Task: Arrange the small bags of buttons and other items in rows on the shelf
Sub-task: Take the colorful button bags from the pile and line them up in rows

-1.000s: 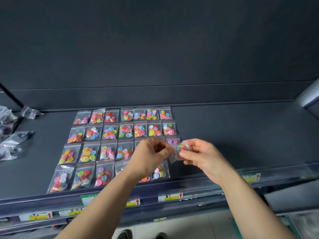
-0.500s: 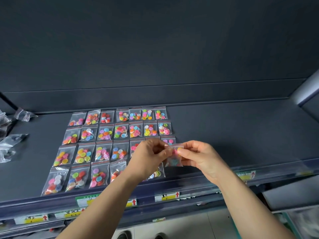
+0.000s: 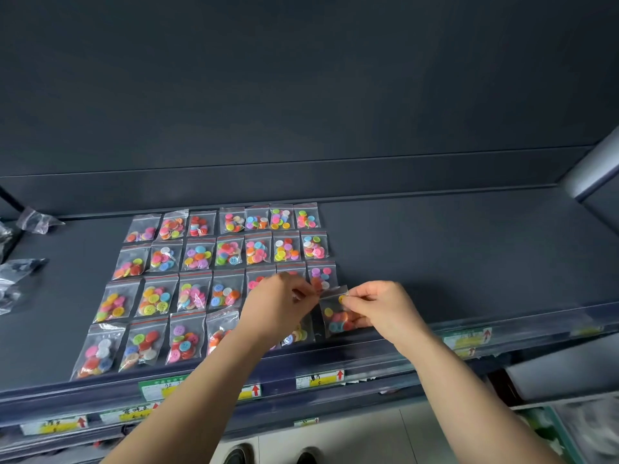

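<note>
So we've got a dark grey shelf [image 3: 435,256] with a matching dark back panel [image 3: 301,95] behind it. Far left there's a scatter of loose clear bags [image 3: 20,272]; next comes the grid of button bags [image 3: 197,256], four rows lying flat and packed close together; yellow price labels [image 3: 320,378] with red arrows run along the front lip below. Our left hand [image 3: 281,306] sits over the grid's front right part, thumb and forefinger pinching the top left corner of the held bag [image 3: 336,318]. That bag is at the right end of the front row, near the lip; can't tell if it touches the shelf. It's small and clear, with orange, red, blue and yellow buttons bunched low inside. Our right hand [image 3: 382,308] pinches its top right edge.
</note>
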Motion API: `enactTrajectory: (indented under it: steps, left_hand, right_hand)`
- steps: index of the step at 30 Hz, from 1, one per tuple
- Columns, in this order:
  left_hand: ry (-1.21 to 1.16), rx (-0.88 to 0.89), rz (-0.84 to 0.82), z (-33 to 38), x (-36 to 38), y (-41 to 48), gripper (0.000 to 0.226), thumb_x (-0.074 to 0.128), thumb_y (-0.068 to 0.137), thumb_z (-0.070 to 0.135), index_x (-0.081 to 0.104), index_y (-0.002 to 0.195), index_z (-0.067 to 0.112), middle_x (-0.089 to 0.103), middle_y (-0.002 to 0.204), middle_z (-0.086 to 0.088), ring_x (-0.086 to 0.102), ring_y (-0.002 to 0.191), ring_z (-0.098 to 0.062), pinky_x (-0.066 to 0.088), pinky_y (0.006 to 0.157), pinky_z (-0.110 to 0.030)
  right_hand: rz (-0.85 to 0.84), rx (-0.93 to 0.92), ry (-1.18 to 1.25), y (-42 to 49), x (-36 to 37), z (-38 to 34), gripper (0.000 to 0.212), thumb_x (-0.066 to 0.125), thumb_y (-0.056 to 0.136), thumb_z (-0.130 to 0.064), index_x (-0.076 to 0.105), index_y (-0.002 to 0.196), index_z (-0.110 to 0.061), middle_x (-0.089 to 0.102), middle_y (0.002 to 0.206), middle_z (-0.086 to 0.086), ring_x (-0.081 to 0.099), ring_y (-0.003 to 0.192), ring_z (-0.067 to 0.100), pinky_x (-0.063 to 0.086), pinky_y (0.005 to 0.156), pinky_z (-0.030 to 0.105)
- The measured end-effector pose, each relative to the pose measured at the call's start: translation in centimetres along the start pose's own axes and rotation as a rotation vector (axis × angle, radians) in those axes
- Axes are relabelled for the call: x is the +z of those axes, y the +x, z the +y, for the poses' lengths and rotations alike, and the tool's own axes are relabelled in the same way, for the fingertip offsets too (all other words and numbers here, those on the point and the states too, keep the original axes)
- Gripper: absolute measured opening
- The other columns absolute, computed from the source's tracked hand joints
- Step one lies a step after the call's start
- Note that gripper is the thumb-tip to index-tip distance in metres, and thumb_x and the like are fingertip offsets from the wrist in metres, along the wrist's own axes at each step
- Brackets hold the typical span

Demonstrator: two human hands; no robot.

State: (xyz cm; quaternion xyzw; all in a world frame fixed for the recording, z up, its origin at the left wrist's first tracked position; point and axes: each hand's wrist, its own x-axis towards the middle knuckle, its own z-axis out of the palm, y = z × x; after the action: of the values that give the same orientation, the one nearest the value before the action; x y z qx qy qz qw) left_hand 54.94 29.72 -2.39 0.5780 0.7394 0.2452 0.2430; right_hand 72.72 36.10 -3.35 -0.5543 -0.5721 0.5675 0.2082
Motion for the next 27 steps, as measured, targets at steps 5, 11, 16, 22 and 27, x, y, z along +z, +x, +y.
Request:
enactTrajectory:
  steps: [5, 11, 16, 22, 27]
  left_hand:
    - [0.093, -0.003, -0.002, -1.0, 0.0, 0.1, 0.014, 0.067, 0.083, 0.030, 0.073, 0.095, 0.028, 0.071, 0.090, 0.014, 0.062, 0.080, -0.006, 0.053, 0.066, -0.022]
    - [0.097, 0.000, 0.000, -1.5, 0.4, -0.1, 0.013, 0.066, 0.081, 0.032, 0.074, 0.092, 0.029, 0.071, 0.086, 0.015, 0.062, 0.083, -0.011, 0.055, 0.071, -0.032]
    - [0.083, 0.000, 0.010, -1.4, 0.2, -0.3, 0.014, 0.067, 0.083, 0.028, 0.075, 0.095, 0.026, 0.072, 0.088, 0.013, 0.064, 0.078, -0.005, 0.054, 0.069, -0.023]
    - [0.062, -0.009, 0.004, -1.5, 0.1, -0.6, 0.015, 0.066, 0.085, 0.028, 0.074, 0.097, 0.025, 0.072, 0.089, 0.013, 0.063, 0.075, -0.002, 0.052, 0.065, -0.018]
    - [0.019, -0.015, 0.042, -1.3, -0.2, -0.7, 0.015, 0.064, 0.086, 0.024, 0.074, 0.098, 0.024, 0.073, 0.090, 0.012, 0.066, 0.078, -0.005, 0.057, 0.072, -0.026]
  right_hand:
    - [0.030, -0.024, -0.144, 0.4, 0.3, 0.2, 0.010, 0.076, 0.080, -0.010, 0.067, 0.086, -0.010, 0.073, 0.074, 0.004, 0.069, 0.059, 0.010, 0.052, 0.052, 0.020]
    - [0.052, -0.054, -0.259, 0.6, 0.6, 0.5, 0.010, 0.078, 0.078, -0.012, 0.069, 0.083, -0.011, 0.072, 0.069, 0.003, 0.063, 0.050, 0.004, 0.049, 0.047, 0.016]
    - [0.067, -0.071, -0.303, 0.6, 0.7, 0.6, 0.017, 0.082, 0.075, -0.016, 0.069, 0.086, -0.014, 0.071, 0.071, 0.000, 0.064, 0.052, 0.005, 0.049, 0.047, 0.016]
    - [0.084, -0.068, -0.327, 0.4, 0.5, 0.6, 0.025, 0.082, 0.075, -0.024, 0.066, 0.094, -0.019, 0.071, 0.081, -0.002, 0.068, 0.064, 0.008, 0.054, 0.054, 0.020]
    - [0.161, -0.139, -0.359, 0.4, -0.3, 0.4, 0.019, 0.073, 0.082, -0.027, 0.070, 0.098, -0.019, 0.070, 0.084, -0.008, 0.066, 0.076, 0.009, 0.057, 0.070, 0.027]
